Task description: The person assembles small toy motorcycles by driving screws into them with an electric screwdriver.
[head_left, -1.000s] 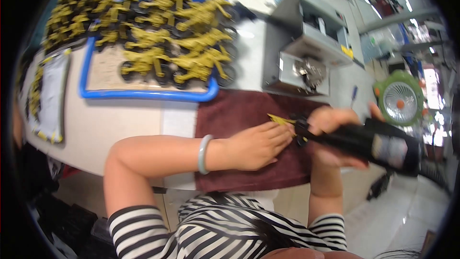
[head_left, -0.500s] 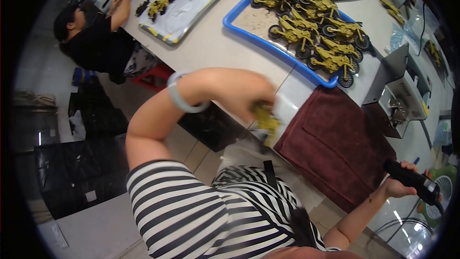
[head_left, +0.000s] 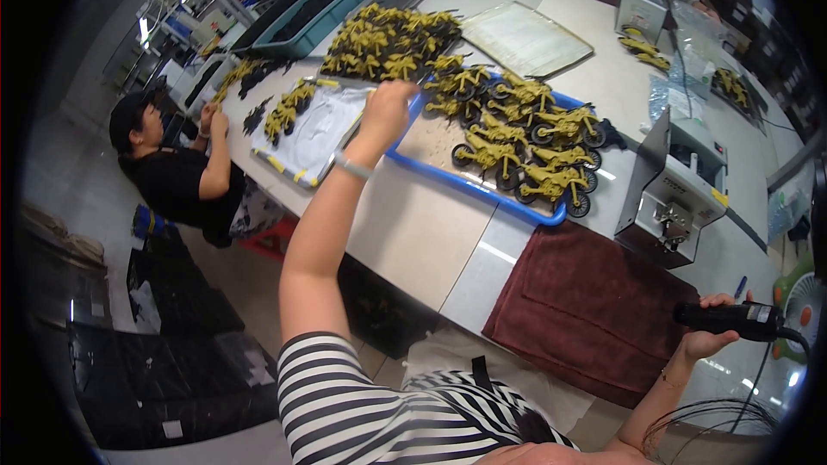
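My left arm stretches across the table. My left hand (head_left: 389, 112) is at the far left corner of the blue tray (head_left: 472, 183), beside a heap of yellow toy motorcycles (head_left: 379, 43). Its fingers look curled, but their tips and anything between them cannot be made out. Inside the blue tray lie several yellow toy motorcycles (head_left: 491, 153) with black wheels. At the right, my right hand (head_left: 711, 340) is wrapped round a black electric screwdriver (head_left: 732, 319) with a cable, held above the table edge by a folded maroon cloth (head_left: 594, 310).
A metal screw feeder (head_left: 668, 207) stands behind the cloth. Left of the blue tray is a tray with a white liner (head_left: 314, 133) and several motorcycles. A co-worker (head_left: 177, 164) sits at the left, handling parts. Farther back are a flat pale tray (head_left: 527, 39) and a green fan (head_left: 801, 306) stands at the right.
My left hand has moved from near my body, where it held a yellow toy motorcycle, out to the heap. The right hand still holds the screwdriver. The view has tilted upward.
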### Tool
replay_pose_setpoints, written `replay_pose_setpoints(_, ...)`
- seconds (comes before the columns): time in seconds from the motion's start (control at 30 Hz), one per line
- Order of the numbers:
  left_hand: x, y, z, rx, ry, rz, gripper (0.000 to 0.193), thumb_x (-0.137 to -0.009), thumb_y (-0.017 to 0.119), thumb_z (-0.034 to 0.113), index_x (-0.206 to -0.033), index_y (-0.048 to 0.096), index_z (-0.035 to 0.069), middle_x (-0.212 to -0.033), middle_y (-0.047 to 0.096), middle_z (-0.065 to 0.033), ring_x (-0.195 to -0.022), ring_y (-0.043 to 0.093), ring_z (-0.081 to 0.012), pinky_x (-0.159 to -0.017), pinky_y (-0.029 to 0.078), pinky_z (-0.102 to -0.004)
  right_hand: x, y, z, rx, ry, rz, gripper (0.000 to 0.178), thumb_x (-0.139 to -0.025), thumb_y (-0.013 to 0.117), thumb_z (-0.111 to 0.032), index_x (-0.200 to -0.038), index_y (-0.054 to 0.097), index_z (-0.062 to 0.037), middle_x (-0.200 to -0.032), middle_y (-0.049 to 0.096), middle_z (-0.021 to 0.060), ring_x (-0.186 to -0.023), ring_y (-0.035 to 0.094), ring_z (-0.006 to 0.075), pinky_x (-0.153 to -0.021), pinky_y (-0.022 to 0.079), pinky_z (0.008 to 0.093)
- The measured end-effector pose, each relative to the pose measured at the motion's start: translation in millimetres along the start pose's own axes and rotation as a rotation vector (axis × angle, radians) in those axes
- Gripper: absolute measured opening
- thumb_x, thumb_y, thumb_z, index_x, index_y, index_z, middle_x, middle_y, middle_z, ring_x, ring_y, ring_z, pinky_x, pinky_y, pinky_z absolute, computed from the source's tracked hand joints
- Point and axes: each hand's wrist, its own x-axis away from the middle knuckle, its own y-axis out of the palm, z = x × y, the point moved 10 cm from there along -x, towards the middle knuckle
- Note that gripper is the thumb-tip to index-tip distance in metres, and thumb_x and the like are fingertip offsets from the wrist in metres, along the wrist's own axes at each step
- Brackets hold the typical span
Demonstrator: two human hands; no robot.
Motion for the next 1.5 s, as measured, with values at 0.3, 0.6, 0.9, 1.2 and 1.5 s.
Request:
replay_pose_setpoints(0.3,-96.2,124.9,-24.6,-0.281,-0.092,-0.609,0.066,-0.067,0.055,-0.008,-0.123,0.046,0.027,-0.130,0.045,-0.0025,-0.118,0.039,-0.0284,-0.095,0.031,-0.0436,-2.1,-8.8,7.5,-0.103,0.025,0.060,0.077,-0.082,0.038,-0.064,-0.130,0.022,-0.0058,-0.073,0.047,0.0054,-0.061,0.047,0.0130,-0.060,0.042,0.0262)
replay_pose_setpoints(0.6,-80.4,64.5,20.6,0.080,0.140,-0.230,0.035,-0.062,0.064,0.000,-0.095,0.055,0.006,-0.093,0.060,-0.0115,-0.088,0.058,-0.0284,-0.076,0.046,-0.0356,-3.3,-7.6,9.6,-0.083,0.026,0.053,0.083,-0.079,0.040,-0.067,-0.132,0.020,-0.0060,-0.074,0.048,0.0066,-0.059,0.048,0.0155,-0.060,0.044,0.0287)
replay_pose_setpoints(0.9,54.3,11.4,342.8,0.646,0.636,-0.454,0.023,-0.058,0.059,0.004,-0.080,0.053,0.007,-0.076,0.047,-0.0109,-0.073,0.049,-0.0302,-0.062,0.039,-0.0391,-19.7,40.5,-24.2,0.099,-0.060,0.019,0.095,-0.076,0.048,-0.066,-0.134,0.016,0.0017,-0.072,0.054,0.0084,-0.058,0.054,0.0142,-0.058,0.046,0.0248)
replay_pose_setpoints(1.2,90.8,89.9,408.6,0.496,0.548,-0.570,0.032,-0.060,0.060,0.016,-0.087,0.045,0.005,-0.090,0.044,-0.0120,-0.078,0.048,-0.0262,-0.061,0.037,-0.0385,-60.4,135.0,-38.3,0.034,-0.315,-0.124,0.066,-0.078,0.053,-0.058,-0.105,0.034,-0.0007,-0.069,0.053,0.0099,-0.055,0.053,0.0145,-0.053,0.044,0.0248)
replay_pose_setpoints(1.5,96.5,73.9,371.6,0.735,0.581,-0.556,0.047,-0.063,0.067,0.022,-0.102,0.048,0.004,-0.100,0.044,-0.0137,-0.087,0.047,-0.0286,-0.073,0.039,-0.0363,-65.3,165.4,-17.1,0.096,-0.156,-0.423,0.092,-0.076,0.043,-0.069,-0.129,0.024,0.0033,-0.066,0.052,0.0100,-0.053,0.053,0.0152,-0.052,0.045,0.0258)
